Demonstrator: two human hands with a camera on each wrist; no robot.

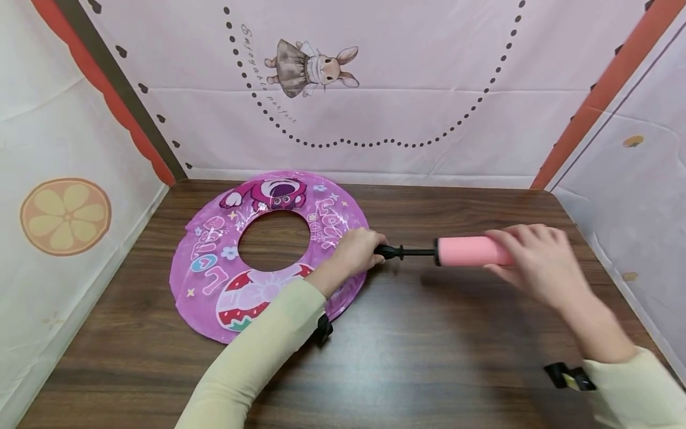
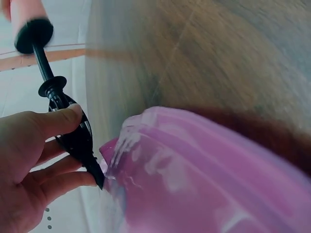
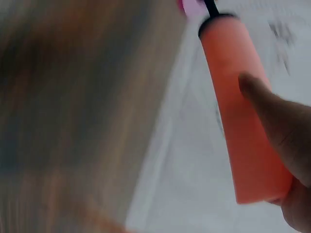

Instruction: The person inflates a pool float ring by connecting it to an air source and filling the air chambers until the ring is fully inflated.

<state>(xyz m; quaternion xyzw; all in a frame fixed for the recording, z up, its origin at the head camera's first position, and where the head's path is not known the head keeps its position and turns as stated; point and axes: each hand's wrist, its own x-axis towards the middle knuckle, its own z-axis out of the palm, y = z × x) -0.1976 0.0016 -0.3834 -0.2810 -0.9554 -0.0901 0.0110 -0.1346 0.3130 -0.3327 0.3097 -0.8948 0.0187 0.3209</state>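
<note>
The ring lies on the desk, left of the pump, with the left hand over its right edge. That hand's fingers are curled round the black handle, whose tip is at the ring's puckered edge; whether it sits inside a valve I cannot tell. If it doesn't, air would likely escape beside it. The right hand's fingers wrap the pump's pink body, with part of the rod showing. A crooked stroke could lever the tip loose or bend the rod, and a hard pull might drag the ring along.
</note>
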